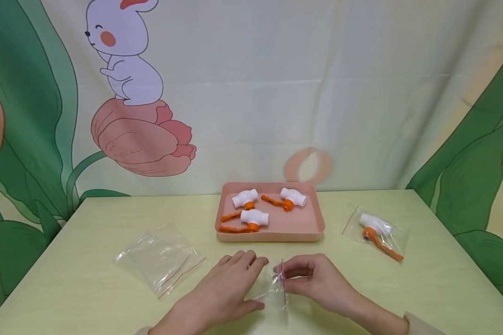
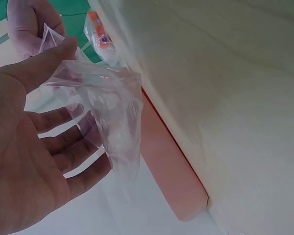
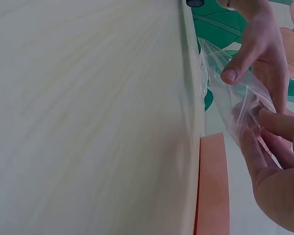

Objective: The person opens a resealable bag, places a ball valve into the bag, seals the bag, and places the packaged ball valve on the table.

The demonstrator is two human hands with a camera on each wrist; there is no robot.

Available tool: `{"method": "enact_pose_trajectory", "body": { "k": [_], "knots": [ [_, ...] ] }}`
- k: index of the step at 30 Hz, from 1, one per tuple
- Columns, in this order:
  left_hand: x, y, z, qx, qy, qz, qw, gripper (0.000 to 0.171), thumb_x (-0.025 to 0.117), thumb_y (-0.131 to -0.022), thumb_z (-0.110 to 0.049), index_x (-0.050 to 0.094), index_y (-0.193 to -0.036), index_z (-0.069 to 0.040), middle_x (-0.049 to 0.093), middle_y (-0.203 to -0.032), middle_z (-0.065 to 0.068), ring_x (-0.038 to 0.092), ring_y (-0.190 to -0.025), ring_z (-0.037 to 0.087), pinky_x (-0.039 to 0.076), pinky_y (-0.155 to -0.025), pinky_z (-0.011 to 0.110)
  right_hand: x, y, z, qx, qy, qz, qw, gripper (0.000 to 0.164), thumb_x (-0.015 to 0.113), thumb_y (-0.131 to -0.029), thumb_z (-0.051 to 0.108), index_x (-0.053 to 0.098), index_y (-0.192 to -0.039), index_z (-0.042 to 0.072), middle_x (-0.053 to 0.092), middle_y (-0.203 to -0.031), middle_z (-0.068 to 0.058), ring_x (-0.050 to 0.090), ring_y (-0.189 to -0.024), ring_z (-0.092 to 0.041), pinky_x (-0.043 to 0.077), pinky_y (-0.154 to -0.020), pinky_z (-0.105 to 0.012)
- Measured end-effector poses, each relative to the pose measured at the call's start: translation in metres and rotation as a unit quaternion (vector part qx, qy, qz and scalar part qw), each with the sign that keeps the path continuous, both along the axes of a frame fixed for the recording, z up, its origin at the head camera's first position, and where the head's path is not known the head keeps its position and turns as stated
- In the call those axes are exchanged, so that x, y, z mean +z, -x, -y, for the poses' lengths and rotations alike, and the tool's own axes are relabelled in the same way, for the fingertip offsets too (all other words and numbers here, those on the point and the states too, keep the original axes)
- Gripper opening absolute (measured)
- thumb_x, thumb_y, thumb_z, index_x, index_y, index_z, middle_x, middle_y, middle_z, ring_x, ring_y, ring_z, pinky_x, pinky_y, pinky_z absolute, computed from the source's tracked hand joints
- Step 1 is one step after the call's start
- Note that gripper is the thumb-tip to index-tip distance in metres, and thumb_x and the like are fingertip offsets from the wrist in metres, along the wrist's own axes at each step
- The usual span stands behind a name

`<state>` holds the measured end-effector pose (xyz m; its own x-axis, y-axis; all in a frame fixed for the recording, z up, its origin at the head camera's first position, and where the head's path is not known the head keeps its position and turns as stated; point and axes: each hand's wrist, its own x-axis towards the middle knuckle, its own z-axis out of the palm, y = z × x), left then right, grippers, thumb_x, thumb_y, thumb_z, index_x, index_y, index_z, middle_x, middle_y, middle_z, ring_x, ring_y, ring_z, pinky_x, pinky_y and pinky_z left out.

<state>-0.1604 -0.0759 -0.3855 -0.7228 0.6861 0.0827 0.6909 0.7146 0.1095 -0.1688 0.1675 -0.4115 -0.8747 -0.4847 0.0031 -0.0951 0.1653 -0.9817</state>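
Observation:
Just in front of the tray, a clear zip bag [image 1: 272, 286] with a red seal line hangs between both hands. The thumb and fingers of my right hand [image 1: 318, 281] pinch it near the seal. My left hand [image 1: 228, 291] is spread on the other side, its thumb and fingers well apart. In the left wrist view the bag [image 2: 115, 112] looks crumpled, and the left thumb [image 2: 51, 58] lies against it. From the right wrist view, the right fingers [image 3: 257, 152] grip the see-through film, where no item shows inside.
A pink tray [image 1: 291, 236] at the back holds three white plastic ball valves [image 1: 254, 217] with orange handles. To the right lies a bagged valve [image 1: 377, 228]. Flat zip bags [image 1: 161, 256] lie on the left of the table [image 1: 88, 279]. A printed curtain [image 1: 243, 93] hangs behind.

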Motion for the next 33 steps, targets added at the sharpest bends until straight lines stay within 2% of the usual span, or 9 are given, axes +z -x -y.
{"method": "enact_pose_trajectory", "body": {
  "k": [12, 20, 25, 29, 33],
  "knots": [
    [-0.001, 0.002, -0.001, 0.006, -0.006, 0.006, 0.9999, 0.070, 0.084, -0.085, -0.047, 0.056, -0.139, -0.011, 0.057, -0.116, 0.000, 0.054, -0.110, 0.019, 0.050, -0.094, 0.042, -0.001, -0.003, 0.001, 0.026, -0.012, -0.030, 0.999, 0.031, 0.077, -0.092, 0.006, 0.070, -0.120, -0.007, 0.069, -0.118, -0.019, 0.071, -0.104, -0.025, 0.059, -0.083, -0.032],
    [0.001, 0.002, 0.003, 0.007, -0.022, 0.022, 0.9995, 0.078, 0.086, -0.083, -0.045, 0.052, -0.144, -0.010, 0.056, -0.123, 0.001, 0.052, -0.115, 0.020, 0.048, -0.099, 0.043, 0.000, -0.004, 0.000, 0.024, -0.018, -0.071, 0.997, 0.037, 0.079, -0.091, 0.008, 0.069, -0.126, -0.002, 0.071, -0.119, -0.016, 0.073, -0.100, -0.021, 0.059, -0.083, -0.031],
    [0.001, 0.003, 0.008, 0.019, -0.010, 0.050, 0.9985, 0.090, 0.091, -0.077, -0.041, 0.047, -0.149, -0.008, 0.053, -0.131, 0.004, 0.049, -0.123, 0.024, 0.043, -0.106, 0.045, 0.001, -0.003, -0.004, 0.020, -0.034, -0.107, 0.993, 0.036, 0.081, -0.090, 0.011, 0.072, -0.124, 0.006, 0.071, -0.117, -0.017, 0.074, -0.095, -0.019, 0.060, -0.082, -0.032],
    [0.000, 0.006, 0.013, 0.036, -0.002, 0.072, 0.9967, 0.090, 0.093, -0.076, -0.034, 0.046, -0.148, -0.006, 0.053, -0.134, 0.006, 0.049, -0.125, 0.026, 0.041, -0.108, 0.048, 0.004, -0.003, -0.007, 0.014, -0.041, -0.104, 0.994, 0.036, 0.083, -0.089, 0.012, 0.073, -0.124, 0.008, 0.072, -0.113, -0.016, 0.075, -0.092, -0.019, 0.060, -0.080, -0.032],
    [0.000, 0.007, 0.019, 0.028, -0.022, 0.064, 0.9973, 0.084, 0.093, -0.075, -0.031, 0.050, -0.142, -0.005, 0.054, -0.126, 0.005, 0.051, -0.118, 0.024, 0.046, -0.102, 0.045, 0.005, -0.003, -0.009, 0.016, -0.039, -0.104, 0.994, 0.034, 0.082, -0.089, 0.010, 0.074, -0.121, 0.003, 0.072, -0.113, -0.018, 0.075, -0.090, -0.019, 0.060, -0.079, -0.032]
  ]
}}
